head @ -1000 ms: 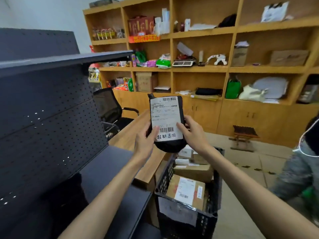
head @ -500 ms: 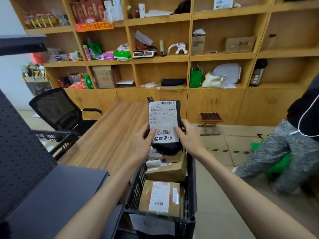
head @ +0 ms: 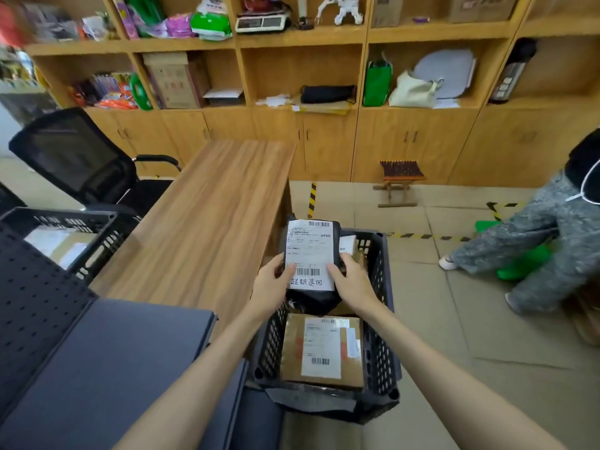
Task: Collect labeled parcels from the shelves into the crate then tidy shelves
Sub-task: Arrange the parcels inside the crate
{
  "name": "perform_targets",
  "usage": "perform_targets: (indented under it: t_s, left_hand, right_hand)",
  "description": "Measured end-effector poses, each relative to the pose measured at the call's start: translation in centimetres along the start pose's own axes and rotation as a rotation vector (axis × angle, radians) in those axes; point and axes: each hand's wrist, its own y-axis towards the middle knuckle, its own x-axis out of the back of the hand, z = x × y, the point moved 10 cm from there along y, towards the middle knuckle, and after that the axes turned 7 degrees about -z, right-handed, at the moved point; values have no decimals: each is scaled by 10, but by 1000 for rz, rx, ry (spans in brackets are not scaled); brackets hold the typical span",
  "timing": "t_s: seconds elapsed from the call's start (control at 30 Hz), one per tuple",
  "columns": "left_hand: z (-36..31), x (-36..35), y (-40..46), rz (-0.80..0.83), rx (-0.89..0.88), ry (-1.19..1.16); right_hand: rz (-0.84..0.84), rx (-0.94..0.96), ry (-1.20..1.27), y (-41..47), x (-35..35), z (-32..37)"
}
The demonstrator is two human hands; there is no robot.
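- The black soft parcel (head: 310,264) was held above the far half of the black crate (head: 378,319), label side up toward the camera, probably so its white label could be checked before it went in.
- The left hand (head: 271,289) gripped the parcel's left edge, thumb curled over the label's lower left corner and the other fingers hidden behind the bag.
- The right hand (head: 352,284) gripped the right edge likewise, thumb pressed on the label's lower right and the rest wrapped out of sight beneath.
- Holding with 2 hands kept the floppy bag flat and readable.
- A labeled cardboard box (head: 321,350) already lay in the crate's near half, leaving room farther back.
- The crate stood on the floor just beside the wooden desk (head: 201,228) and the dark metal shelf (head: 107,362), close at hand for dropping parcels in.
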Motion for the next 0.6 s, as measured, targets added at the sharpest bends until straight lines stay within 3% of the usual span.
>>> perform_targets:
  t_s: [0.37, 0.6]
  left_hand:
    - [123, -5, 34, 75, 249, 115]
    - [157, -10, 56, 57, 349, 154]
  right_hand:
    - [134, -328, -4, 19, -81, -104]
    - [201, -392, -35, 52, -102, -132]
